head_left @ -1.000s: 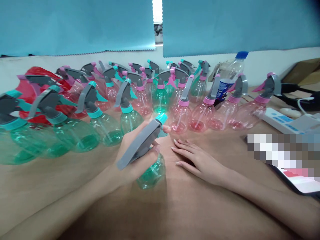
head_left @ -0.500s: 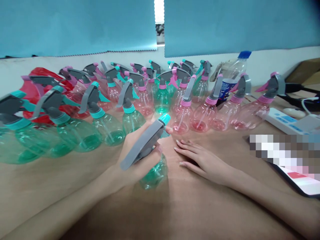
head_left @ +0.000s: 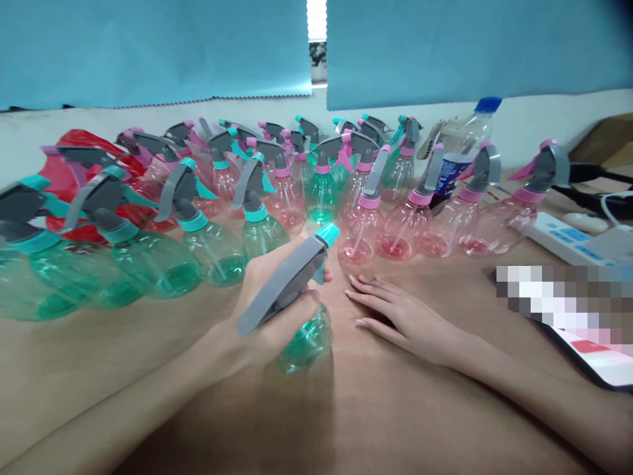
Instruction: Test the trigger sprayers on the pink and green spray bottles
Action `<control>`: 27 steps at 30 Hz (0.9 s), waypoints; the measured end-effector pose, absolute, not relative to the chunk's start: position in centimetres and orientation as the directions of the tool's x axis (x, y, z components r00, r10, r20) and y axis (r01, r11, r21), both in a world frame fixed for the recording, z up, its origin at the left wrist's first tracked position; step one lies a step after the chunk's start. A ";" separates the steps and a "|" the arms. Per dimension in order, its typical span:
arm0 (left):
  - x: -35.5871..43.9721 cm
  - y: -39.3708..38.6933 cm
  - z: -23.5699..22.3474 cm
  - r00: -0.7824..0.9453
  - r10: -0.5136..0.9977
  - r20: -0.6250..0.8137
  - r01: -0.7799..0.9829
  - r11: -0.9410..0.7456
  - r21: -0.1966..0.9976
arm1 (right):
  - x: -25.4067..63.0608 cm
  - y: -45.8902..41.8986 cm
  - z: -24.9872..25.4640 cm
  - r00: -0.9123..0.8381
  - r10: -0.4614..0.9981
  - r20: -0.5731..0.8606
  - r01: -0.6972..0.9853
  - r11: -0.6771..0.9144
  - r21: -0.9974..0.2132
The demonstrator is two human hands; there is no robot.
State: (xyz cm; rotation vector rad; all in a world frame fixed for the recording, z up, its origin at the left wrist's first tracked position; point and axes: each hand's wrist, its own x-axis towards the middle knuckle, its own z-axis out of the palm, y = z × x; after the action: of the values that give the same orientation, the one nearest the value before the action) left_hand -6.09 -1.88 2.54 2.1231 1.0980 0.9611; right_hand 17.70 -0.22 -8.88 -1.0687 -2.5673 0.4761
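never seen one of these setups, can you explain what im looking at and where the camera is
There is no machine here: these are a person's bare hands, filmed by one camera worn on the head, looking forward and down. The left hand grips a green spray bottle with a grey trigger head. The right hand lies palm down on the brown table. Ahead are more spray bottles: green ones at left, pink ones to the right, a mix behind. At far right is a lit screen, partly pixelated.

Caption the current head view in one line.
Left hand grips a green spray bottle; the right hand rests on the table near pink spray bottles.
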 end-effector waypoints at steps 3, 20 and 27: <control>-6.1 -2.0 2.5 0.413 0.848 0.331 0.446 -0.505 0.739 | 17.7 -0.2 -8.8 -0.678 0.722 0.142 0.624 0.666 -0.409; -6.1 -2.1 1.5 0.355 0.877 0.324 0.418 -0.459 0.784 | 17.7 -0.2 -8.8 -0.678 0.724 0.125 0.630 0.660 -0.409; -6.0 -2.3 1.4 0.310 0.885 0.347 0.447 -0.458 0.768 | 17.7 -0.2 -8.7 -0.686 0.719 0.111 0.633 0.665 -0.396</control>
State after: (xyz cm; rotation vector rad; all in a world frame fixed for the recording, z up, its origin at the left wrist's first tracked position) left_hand -5.98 -2.28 1.39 2.0351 1.1761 1.0478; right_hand 17.73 -0.25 -8.68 -1.0872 -2.6242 0.4806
